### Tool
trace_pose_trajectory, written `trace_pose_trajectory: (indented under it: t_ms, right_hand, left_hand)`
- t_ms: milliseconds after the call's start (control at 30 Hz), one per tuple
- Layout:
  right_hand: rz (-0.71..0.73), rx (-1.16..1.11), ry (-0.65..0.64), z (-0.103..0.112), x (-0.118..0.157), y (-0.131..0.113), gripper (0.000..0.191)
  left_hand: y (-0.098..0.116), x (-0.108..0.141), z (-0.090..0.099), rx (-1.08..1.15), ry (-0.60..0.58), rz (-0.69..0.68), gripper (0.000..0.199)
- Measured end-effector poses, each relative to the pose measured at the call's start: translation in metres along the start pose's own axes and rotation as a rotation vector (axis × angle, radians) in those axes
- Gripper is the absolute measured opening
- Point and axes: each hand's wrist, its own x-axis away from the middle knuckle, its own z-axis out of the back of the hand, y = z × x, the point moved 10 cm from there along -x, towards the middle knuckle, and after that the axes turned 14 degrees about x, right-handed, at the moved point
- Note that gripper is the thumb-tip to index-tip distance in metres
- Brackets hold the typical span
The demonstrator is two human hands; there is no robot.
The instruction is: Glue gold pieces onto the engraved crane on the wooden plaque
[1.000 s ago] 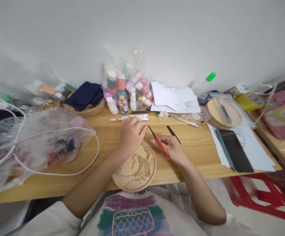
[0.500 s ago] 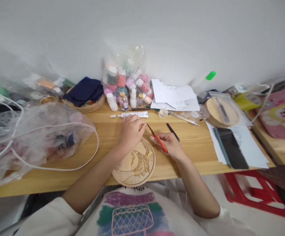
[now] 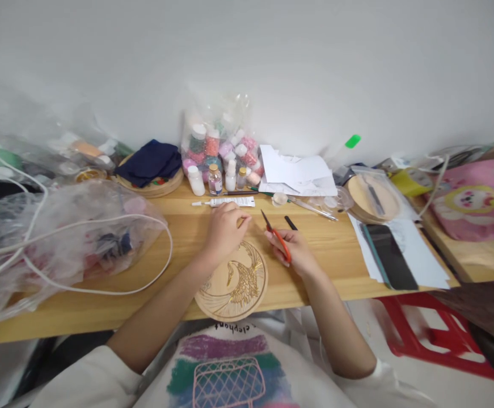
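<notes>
My right hand (image 3: pixel 295 249) grips small scissors with orange handles (image 3: pixel 282 245), their dark blades (image 3: pixel 266 218) pointing up and away from me. Left of the blades, apart from them, is my left hand (image 3: pixel 226 229), with thumb and fingertips pinched together; anything between them is too small to make out. Below it lies a round wooden board (image 3: pixel 219 309) bearing a bird design in dark lines, partly filled with gold. The left forearm and hand cover its left edge. A black slim tool (image 3: pixel 290 222) lies just beyond my right hand.
A white tube (image 3: pixel 233 202), small bottles (image 3: pixel 215 180) and a bag of coloured jars (image 3: pixel 212 141) stand along the back. Plastic bags and a looping white cable (image 3: pixel 171 243) fill the left. At right are papers, a phone (image 3: pixel 389 258) and a bagged wooden disc (image 3: pixel 368 198).
My right hand and the scissors have drawn slightly away from my left fingertips, and the blades have tilted more upright. My left hand keeps its pinch. The view has shifted slightly.
</notes>
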Motion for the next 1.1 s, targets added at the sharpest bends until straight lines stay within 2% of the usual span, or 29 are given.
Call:
trace_pose_trajectory:
  t_ms: [67, 167, 300, 367, 467, 567, 667, 767, 867, 933, 1100]
  right_hand:
    - [-0.021, 0.053, 0.096, 0.017, 0.004, 0.003, 0.067]
    - [-0.088, 0.211, 0.276, 0.057, 0.014, 0.01, 0.065]
    - [-0.282, 0.59, 0.497, 0.119, 0.035, 0.024, 0.039]
    - [-0.384, 0.759, 0.527, 0.138, 0.044, 0.03, 0.027]
    - [-0.478, 0.938, 0.489, 0.148, 0.05, 0.033, 0.02]
    - [-0.494, 1.045, 0.438, 0.144, 0.05, 0.026, 0.021]
    - [-0.428, 1.106, 0.43, 0.128, 0.046, 0.009, 0.026]
    - [-0.268, 1.126, 0.399, 0.094, 0.038, -0.013, 0.032]
    - [-0.14, 1.119, 0.229, 0.048, 0.027, -0.022, 0.021]
    - [-0.123, 1.143, 0.178, 0.03, 0.023, -0.026, 0.02]
    - [-0.166, 1.264, 0.144, 0.021, 0.013, -0.034, 0.031]
  left_hand:
    - [-0.003, 0.0, 0.0, 0.02, -0.018, 0.016, 0.012]
    - [-0.004, 0.002, -0.004, 0.061, -0.079, 0.026, 0.013]
    - [-0.001, 0.004, -0.01, 0.096, -0.152, 0.024, 0.013]
    - [-0.001, 0.004, -0.011, 0.102, -0.166, 0.024, 0.013]
    - [-0.002, 0.003, -0.013, 0.106, -0.181, 0.025, 0.014]
    - [-0.004, 0.002, -0.014, 0.1, -0.197, 0.023, 0.014]
    - [-0.004, 0.002, -0.016, 0.087, -0.22, 0.015, 0.013]
    - [-0.003, 0.002, -0.017, 0.069, -0.239, 0.004, 0.012]
    - [-0.002, 0.003, -0.018, 0.046, -0.247, -0.002, 0.012]
    - [-0.001, 0.003, -0.018, 0.031, -0.25, -0.002, 0.012]
    - [0.001, 0.002, -0.019, 0.002, -0.261, 0.004, 0.011]
